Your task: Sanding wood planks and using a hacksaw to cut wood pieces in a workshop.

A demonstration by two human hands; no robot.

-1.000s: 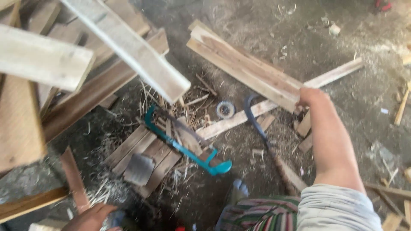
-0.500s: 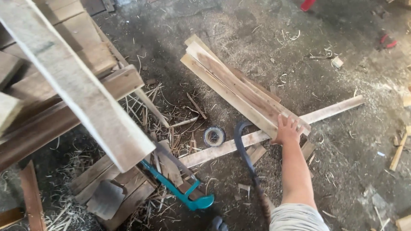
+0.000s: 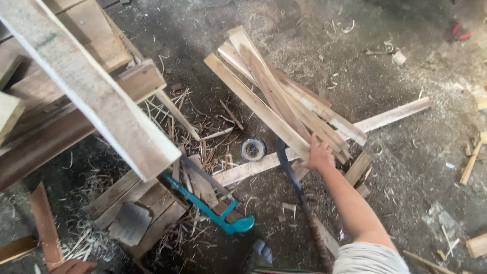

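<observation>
My right hand [image 3: 318, 155] reaches down to a bundle of pale wooden slats [image 3: 274, 96] lying on the dirt floor, and its fingers are closed on the near ends of the slats. The slats fan out away from me to the upper left. Under them a longer slat [image 3: 390, 116] runs across to the right. Only a sliver of my left hand [image 3: 73, 266] shows at the bottom left edge, beside a reddish board [image 3: 43, 226]; its grip is hidden.
A wide pale plank [image 3: 91, 86] juts across the upper left above stacked boards [image 3: 61, 132]. A teal-handled saw [image 3: 210, 208], a dark curved blade [image 3: 290, 170] and a tape roll [image 3: 252, 149] lie among shavings. Offcuts [image 3: 469, 162] dot the right side.
My right arm has stretched forward and its hand has closed on the near ends of the slats, which now lie more fanned out. The view has shifted down and closer.
</observation>
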